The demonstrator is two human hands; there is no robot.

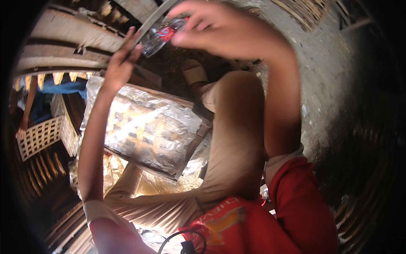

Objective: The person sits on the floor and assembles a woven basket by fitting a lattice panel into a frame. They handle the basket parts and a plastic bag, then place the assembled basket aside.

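Note:
My left hand [120,67] is raised at the upper left, its fingers closed around the lower end of a thin, flat grey strip [154,17]. The strip slants up and right past the top edge. My right hand [211,34] is higher and to the right, smeared by motion, its fingers bent. Whether it grips anything cannot be made out. Between the hands shows a clear plastic bottle [157,41] with a red label, its right end partly covered by my right fingers. Below my left hand, clear plastic sheeting [165,114] covers a woven lattice panel in front of my knees.
At the left, another person's hand [21,132] touches a pale woven lattice basket [41,136]. Long wooden boards [69,31] fill the upper left. A sandal [194,73] lies beyond my raised knee. A bundle of thin sticks [305,12] is on the grey ground [323,84] at the upper right.

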